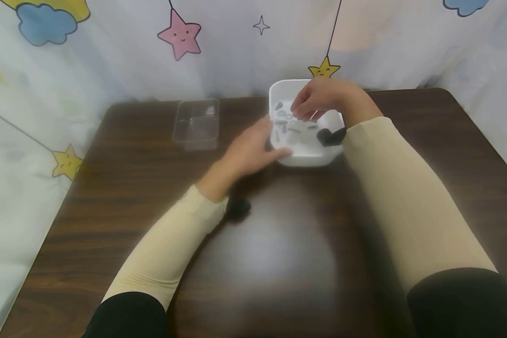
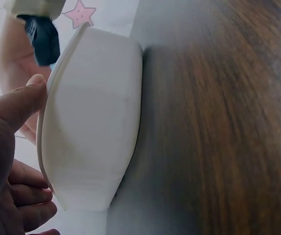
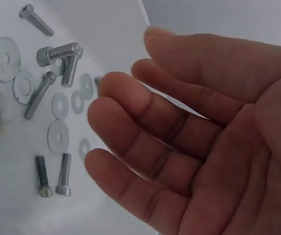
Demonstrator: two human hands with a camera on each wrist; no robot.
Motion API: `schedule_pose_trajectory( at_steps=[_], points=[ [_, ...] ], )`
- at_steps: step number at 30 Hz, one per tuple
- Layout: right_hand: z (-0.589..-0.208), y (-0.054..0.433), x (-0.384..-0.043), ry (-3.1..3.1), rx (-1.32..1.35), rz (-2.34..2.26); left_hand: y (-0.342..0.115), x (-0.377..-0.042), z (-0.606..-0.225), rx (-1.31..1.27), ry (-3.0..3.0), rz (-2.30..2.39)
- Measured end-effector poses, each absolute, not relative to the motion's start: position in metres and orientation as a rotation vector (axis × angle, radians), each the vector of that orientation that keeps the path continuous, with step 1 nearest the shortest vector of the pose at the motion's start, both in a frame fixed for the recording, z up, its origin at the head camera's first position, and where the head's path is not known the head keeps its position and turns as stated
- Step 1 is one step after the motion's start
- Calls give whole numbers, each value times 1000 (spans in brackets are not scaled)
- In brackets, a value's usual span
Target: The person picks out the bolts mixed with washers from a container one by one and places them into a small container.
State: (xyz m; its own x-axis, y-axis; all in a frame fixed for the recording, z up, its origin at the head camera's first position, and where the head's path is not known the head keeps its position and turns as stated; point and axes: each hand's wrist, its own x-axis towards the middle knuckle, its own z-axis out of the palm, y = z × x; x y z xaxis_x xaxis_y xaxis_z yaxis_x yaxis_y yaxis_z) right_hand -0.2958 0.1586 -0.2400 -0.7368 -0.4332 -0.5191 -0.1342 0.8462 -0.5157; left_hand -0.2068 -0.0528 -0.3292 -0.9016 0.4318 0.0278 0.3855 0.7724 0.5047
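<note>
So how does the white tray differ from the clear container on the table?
The white tray is opaque, while the clear container is see-through. The white tray holds bolts and washers; what the clear container holds cannot be made out. The left hand touches the white tray's side and the right hand hovers over it; the clear container stands apart to the left, untouched. Both sit on the dark wooden table.

No text, label, brand or number can be read in any view: the white tray [image 1: 304,157], the bolts [image 3: 57,51], the washers [image 3: 3,58] and the star-patterned curtain [image 1: 179,35] carry none.
</note>
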Motion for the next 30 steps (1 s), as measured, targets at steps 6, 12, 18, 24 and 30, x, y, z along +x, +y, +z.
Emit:
schedule_pose_trajectory(
  at_steps=[6,12,18,24,30],
  points=[
    [-245,145,-307,2327,-411,-464,-52,-210,-331,651,2903,703],
    [-248,128,-311,2278,-400,-371,-53,-212,-334,660,2911,674],
    [-255,117,-312,2251,-399,-302,-52,-207,-331,639,2887,665],
    [-261,114,-314,2247,-386,-293,-52,-204,-326,633,2875,663],
    [-268,113,-318,2231,-396,-309,-52,-203,-325,636,2881,659]
  ],
)
